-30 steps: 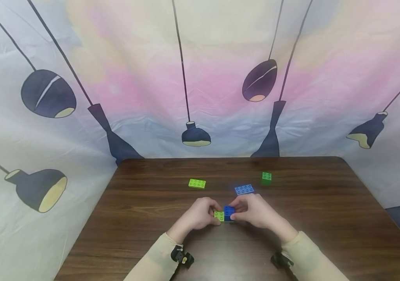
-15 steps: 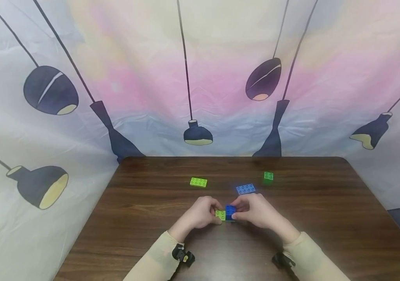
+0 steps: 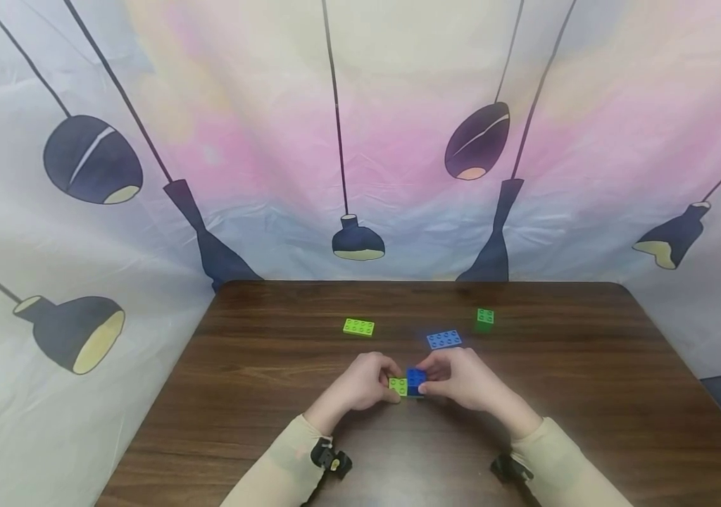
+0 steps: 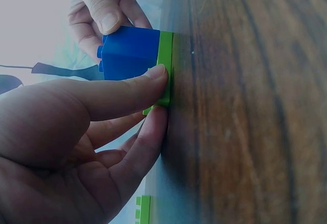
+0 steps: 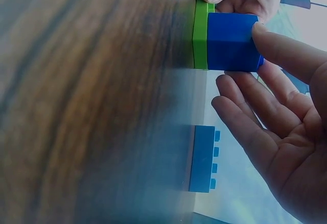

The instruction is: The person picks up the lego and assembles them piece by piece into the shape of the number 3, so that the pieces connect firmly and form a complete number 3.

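Note:
A dark blue building brick [image 3: 415, 377] sits flush on the right half of a thin lime-green brick [image 3: 398, 386], whose left studs are bare. My left hand [image 3: 364, 384] pinches the lime brick's left end between thumb and fingers, low against the table. From the other side, my right hand [image 3: 465, 380] holds the blue brick, its thumb on the near upper edge and fingers behind. In the right wrist view, the blue brick [image 5: 232, 43] meets the lime brick [image 5: 200, 40] with no visible gap. Part of the lime end is hidden by my left fingers [image 4: 135, 94].
On the wooden table [image 3: 259, 436], another thin lime brick [image 3: 358, 327] lies at the back left. A lighter blue thin brick [image 3: 444, 339] is just beyond my right hand, and a small green brick [image 3: 485, 316] stands farther back right. A printed cloth [image 3: 259, 141] hangs behind the table.
The head view has shifted slightly, so everything sits a little differently in it. Both hands keep the same hold on the two joined bricks.

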